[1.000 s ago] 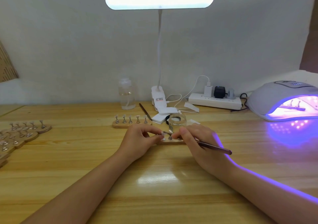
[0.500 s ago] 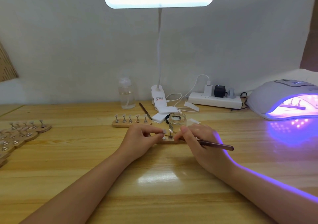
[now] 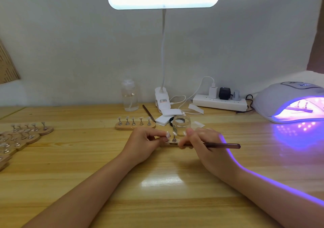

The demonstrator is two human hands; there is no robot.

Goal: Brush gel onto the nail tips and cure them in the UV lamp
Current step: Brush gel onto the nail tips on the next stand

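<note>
A small wooden nail-tip stand point(image 3: 172, 142) lies on the table between my hands, with clear tips on metal pegs. My left hand point(image 3: 145, 141) pinches its left end. My right hand point(image 3: 201, 142) grips a dark brush point(image 3: 222, 145), handle pointing right; its bristle end is hidden behind my fingers at the stand. An open glass gel jar point(image 3: 181, 125) stands just behind the stand. The UV lamp point(image 3: 287, 101) glows purple at the right, with another stand inside point(image 3: 299, 108).
A second stand with several tips point(image 3: 135, 124) sits behind my left hand, and a spare brush point(image 3: 148, 113) beside it. More stands point(image 3: 21, 136) lie at the left edge. A clear bottle point(image 3: 128, 96), desk lamp clip point(image 3: 162, 100) and power strip point(image 3: 220, 102) line the back.
My right hand has shifted a little to the right along the stand, and the brush handle has swung flatter, now pointing almost straight right. My left hand keeps its hold.
</note>
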